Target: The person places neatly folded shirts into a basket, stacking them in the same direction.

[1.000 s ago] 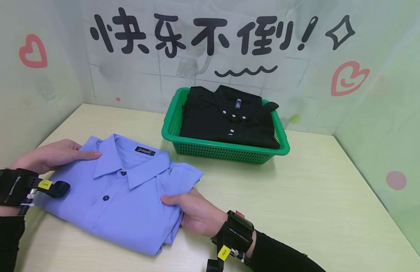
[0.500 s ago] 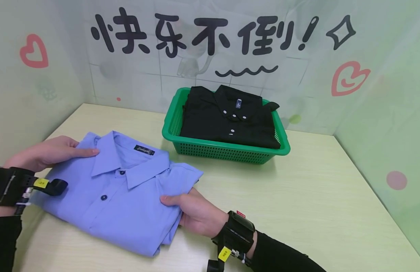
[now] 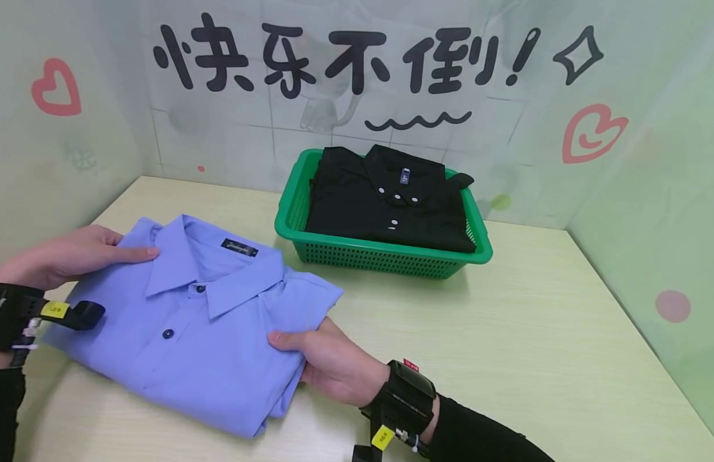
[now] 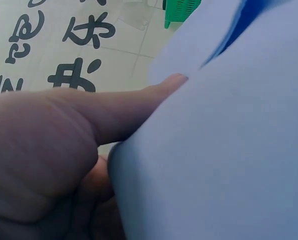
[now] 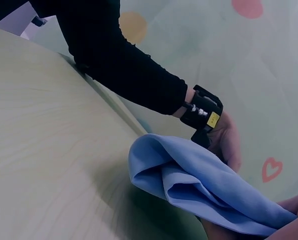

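Note:
A folded blue button-up shirt lies at an angle on the left of the table in the head view, its collar and dark label facing up. My left hand grips its upper left side, thumb on top and fingers underneath. On the opposite side, my right hand holds the shirt's edge below the short sleeve, its thumb over the cloth and the other fingers mostly hidden. The left wrist view has the thumb pressed along the fabric. Folded layers hang over a shadow on the table in the right wrist view.
Behind the shirt stands a green plastic basket with a folded black shirt in it. The pale wooden table meets printed walls at the back and sides.
The blue shirt has shifted slightly to the left and a little farther back. My left hand has moved left and up with it; the right hand has barely shifted, keeping its hold.

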Demonstrator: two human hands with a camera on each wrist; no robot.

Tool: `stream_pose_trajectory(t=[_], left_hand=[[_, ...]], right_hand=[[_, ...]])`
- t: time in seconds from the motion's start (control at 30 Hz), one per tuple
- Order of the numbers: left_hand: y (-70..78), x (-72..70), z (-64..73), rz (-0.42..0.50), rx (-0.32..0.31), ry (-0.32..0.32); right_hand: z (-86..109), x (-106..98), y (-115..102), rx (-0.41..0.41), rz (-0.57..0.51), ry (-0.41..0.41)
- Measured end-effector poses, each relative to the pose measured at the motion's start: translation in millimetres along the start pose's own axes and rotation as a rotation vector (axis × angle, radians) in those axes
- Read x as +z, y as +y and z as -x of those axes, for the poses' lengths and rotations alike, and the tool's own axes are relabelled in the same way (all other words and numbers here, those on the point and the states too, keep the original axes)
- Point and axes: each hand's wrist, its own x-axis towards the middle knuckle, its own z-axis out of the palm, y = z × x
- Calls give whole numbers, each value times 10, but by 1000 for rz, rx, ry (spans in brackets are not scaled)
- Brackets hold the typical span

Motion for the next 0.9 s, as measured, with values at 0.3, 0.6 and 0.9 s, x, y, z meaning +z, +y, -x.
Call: stream_pose_trajectory(t=[0.3, 0.6, 0.9], left_hand=[[28, -69, 81, 36, 4, -14], [45, -156, 155, 33, 1, 17], [124, -170, 193, 20, 19, 90]], right_hand=[[42, 21, -63, -32, 33, -33], [123, 47, -192, -87, 103, -80], [158, -4, -358, -92, 129, -72]])
